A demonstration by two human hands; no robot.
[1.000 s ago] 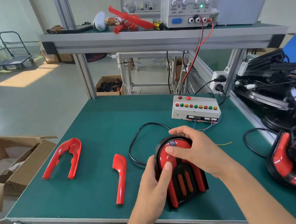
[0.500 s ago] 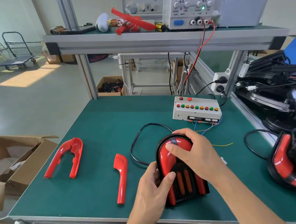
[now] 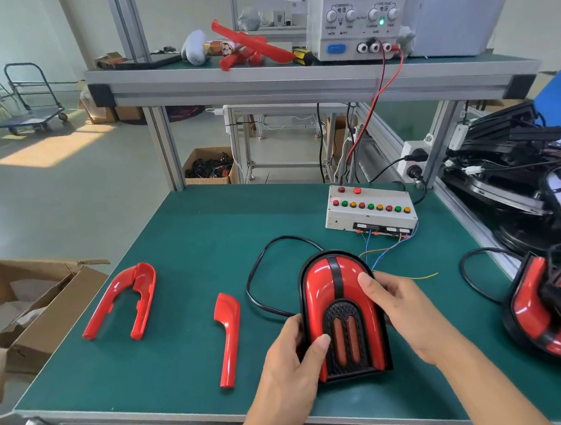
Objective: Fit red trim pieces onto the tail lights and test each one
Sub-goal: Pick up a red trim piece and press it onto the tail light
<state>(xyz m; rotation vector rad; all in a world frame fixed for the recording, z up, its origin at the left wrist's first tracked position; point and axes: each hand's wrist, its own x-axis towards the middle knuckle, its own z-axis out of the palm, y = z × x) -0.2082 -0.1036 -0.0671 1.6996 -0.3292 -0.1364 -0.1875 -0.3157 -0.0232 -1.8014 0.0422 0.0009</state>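
The tail light (image 3: 341,311) lies flat near the front of the green bench (image 3: 188,238), gripped by your left hand (image 3: 290,374) at its lower left edge and your right hand (image 3: 402,310) along its right side, with two loose red trim pieces (image 3: 229,338) to its left and the button box (image 3: 370,209) beyond.

Cardboard box (image 3: 30,312) beside the bench — hand trolley (image 3: 32,97) beyond

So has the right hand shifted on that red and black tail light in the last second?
Yes. The right hand has slid from the top of the red and black tail light down its right side, away from the grey button box.
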